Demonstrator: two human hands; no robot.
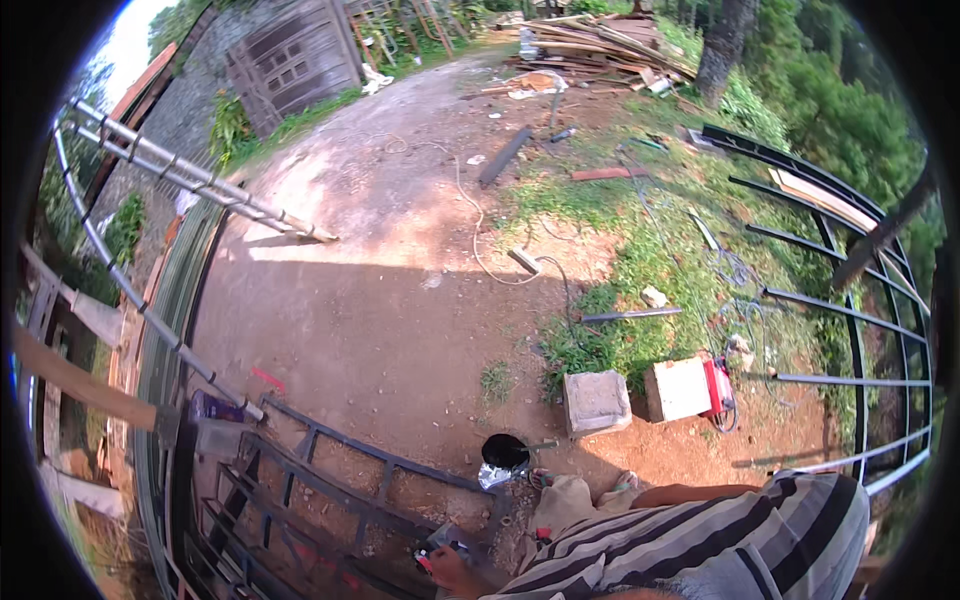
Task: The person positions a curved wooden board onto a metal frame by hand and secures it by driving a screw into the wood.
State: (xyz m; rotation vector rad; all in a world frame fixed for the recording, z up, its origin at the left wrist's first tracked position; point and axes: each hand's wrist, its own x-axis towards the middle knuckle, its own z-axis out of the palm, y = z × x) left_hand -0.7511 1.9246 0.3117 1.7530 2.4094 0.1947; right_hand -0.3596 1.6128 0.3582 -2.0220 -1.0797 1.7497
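Note:
My left hand [452,570] is low in the picture, over the near end of a dark metal frame [340,455] made of welded bars. Its fingers are curled about a small object with red and pale parts, too small to make out. A greyish piece lies right beside the fingers. From the striped sleeve my right forearm [700,494] reaches toward my knees; its fingers are hidden. In front of my feet stands a round container with a black inside [505,451] and silvery foil at its near side. A thin stick or handle [542,445] sticks out at its right.
Two pale blocks [597,403] stand to the right, a red machine [717,387] against one. Another dark metal grid [850,325] leans far right. Bamboo poles [200,180] slant in at left. Cables [480,215] cross the ground; a plank pile [600,52] lies at the back.

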